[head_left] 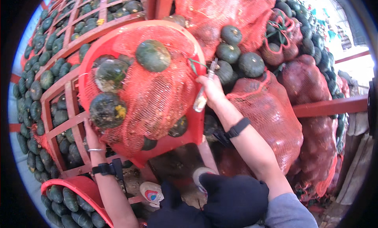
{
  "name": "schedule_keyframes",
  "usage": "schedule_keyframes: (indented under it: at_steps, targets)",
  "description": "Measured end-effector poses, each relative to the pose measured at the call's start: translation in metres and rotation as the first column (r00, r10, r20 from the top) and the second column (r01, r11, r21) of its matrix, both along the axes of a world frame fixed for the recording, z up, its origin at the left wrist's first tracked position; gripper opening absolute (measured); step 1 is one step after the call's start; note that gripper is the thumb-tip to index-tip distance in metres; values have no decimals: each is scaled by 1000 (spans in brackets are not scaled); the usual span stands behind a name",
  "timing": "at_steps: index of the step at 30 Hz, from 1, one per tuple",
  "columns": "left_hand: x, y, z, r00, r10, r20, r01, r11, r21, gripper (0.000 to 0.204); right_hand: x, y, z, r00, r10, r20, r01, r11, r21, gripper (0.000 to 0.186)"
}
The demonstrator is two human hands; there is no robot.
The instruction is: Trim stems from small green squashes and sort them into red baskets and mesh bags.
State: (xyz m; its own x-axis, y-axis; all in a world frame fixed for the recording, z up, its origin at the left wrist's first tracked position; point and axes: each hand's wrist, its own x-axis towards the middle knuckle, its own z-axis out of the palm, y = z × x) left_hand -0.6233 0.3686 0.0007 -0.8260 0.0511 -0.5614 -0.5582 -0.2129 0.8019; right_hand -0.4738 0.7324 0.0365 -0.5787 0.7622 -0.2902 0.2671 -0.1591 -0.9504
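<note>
Squashes, dark green, were heaped in an orange net sack (153, 98) inside a tilted red tub (185, 139). The tub's lower left rim was gripped by the left hand (92, 139); the right hand (211, 90), nearer the sack's green tie, was closed around a pale slim tool (204, 92) running up-down. Filled net sacks (271, 117) were stacked rightward; no labels were seen.

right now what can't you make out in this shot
- Left hand, head view: fingers hidden behind the red basket and red net bag, so its grip is unclear.
- Tool in the right hand: slim pale tool, too small and blurred to identify.
- Squash deeper in the net bag: covered by mesh and the ones on top.
- Second red basket, lower left: cut off by the fisheye rim.
</note>
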Motion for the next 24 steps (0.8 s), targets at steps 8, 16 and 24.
schedule_keyframes:
  at_steps: [8,16,24]
  targets:
    - [-44,-14,1,973,-224,-58,193,924,-329,32,2,-5,-1,974,-218,64,220,975,-22,21]
    - [-51,-34,23,946,-214,244,257,953,-160,47,-9,3,-20,970,21,243,14,990,-144,40]
    - [-75,31,48,968,-111,224,75,984,164,43,-28,56,-4,991,97,94,-87,991,-104,27]
